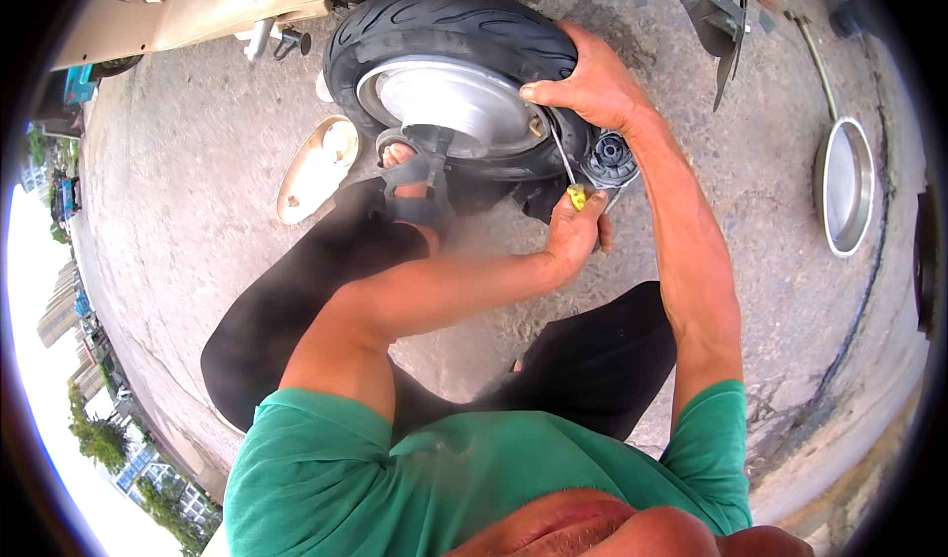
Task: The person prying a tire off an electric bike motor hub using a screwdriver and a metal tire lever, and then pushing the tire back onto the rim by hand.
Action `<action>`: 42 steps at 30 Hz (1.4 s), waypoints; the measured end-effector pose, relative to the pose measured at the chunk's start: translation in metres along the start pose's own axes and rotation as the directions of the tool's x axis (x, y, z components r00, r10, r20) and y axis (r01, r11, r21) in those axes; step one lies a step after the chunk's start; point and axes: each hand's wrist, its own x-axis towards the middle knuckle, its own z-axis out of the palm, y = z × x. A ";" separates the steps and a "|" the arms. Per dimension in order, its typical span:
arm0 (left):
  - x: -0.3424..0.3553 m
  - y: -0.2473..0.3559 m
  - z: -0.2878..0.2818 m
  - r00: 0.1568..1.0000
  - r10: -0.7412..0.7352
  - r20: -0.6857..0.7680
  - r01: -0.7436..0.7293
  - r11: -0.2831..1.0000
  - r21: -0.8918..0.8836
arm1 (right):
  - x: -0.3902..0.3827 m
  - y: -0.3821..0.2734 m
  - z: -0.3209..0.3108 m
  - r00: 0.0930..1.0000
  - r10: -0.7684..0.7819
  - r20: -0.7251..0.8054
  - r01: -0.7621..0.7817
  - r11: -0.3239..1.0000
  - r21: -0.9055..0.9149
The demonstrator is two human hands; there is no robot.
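Fingers of the left hand are wrapped round the yellow handle of a slim tool, just right of centre in the frame. Its thin metal shaft points up and slightly left to the edge of the wheel; exactly where the tip touches is too small to tell. Higher up, the right hand grasps the black tyre at its right side, thumb laid across toward the rim and the other fingers over the tread, partly out of sight.

Tyre and silver rim fill the upper middle of the frame, tilted, with the hub facing downward in view. Just below the hub is a foot in a grey sandal. A dark round part lies beside the tyre, right of the tool. On the concrete ground, a beige oval piece lies left of the foot and a round metal pan rests at far right. Beige bodywork spans the upper left.
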 end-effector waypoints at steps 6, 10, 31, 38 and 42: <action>0.014 -0.011 -0.024 0.991 0.102 0.090 -0.110 0.990 0.088 | -0.011 0.020 0.016 0.966 -0.069 -0.248 0.069 0.998 -0.008; 0.014 -0.006 -0.033 0.988 0.087 0.128 -0.105 0.985 0.137 | -0.046 0.041 0.039 0.926 0.055 -0.373 -0.009 0.992 0.124; -0.034 0.040 -0.033 0.996 -0.067 0.055 0.065 0.997 0.037 | -0.045 0.064 0.028 0.957 -0.060 -0.284 0.080 0.995 0.056; 0.038 -0.027 -0.062 0.848 0.529 -0.002 -0.428 0.688 0.586 | -0.042 0.062 0.029 0.958 -0.056 -0.282 0.080 0.994 0.073; -0.001 -0.017 -0.031 0.933 0.349 -0.091 -0.311 0.905 0.290 | -0.046 0.056 0.026 0.964 -0.023 -0.265 0.041 0.997 0.065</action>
